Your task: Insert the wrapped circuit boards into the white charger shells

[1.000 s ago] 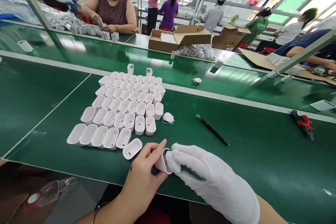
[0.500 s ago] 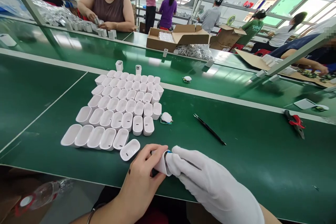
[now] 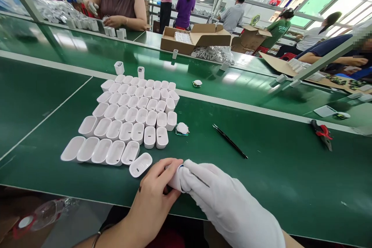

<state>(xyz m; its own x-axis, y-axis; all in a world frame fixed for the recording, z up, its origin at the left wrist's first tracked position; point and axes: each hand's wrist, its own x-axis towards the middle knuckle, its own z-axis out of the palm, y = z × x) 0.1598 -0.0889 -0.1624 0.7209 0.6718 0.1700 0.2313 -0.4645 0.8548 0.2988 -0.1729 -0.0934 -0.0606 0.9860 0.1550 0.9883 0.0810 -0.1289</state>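
Note:
My bare left hand is closed around a white plastic housing, held on its side just above the green table. My right hand, in a white glove, has its fingers pressed together at the housing's open end. A sliver of something blue shows at that opening; the fingers hide the rest. Left of my hands lies one open white housing, tilted apart from rows of similar housings. Beyond my hands sits a small circuit board with a white blob. Black tweezers lie to the right.
Red-and-black pliers lie far right. Past a pale strip stand two upright housings and another small board. An open carton is at the back. Co-workers sit across the table. A bottle is low left.
My gloved fingers have closed in further over the housing's opening, and less of the blue shows. The view has shifted slightly. A co-worker opposite has moved one hand away from the other.

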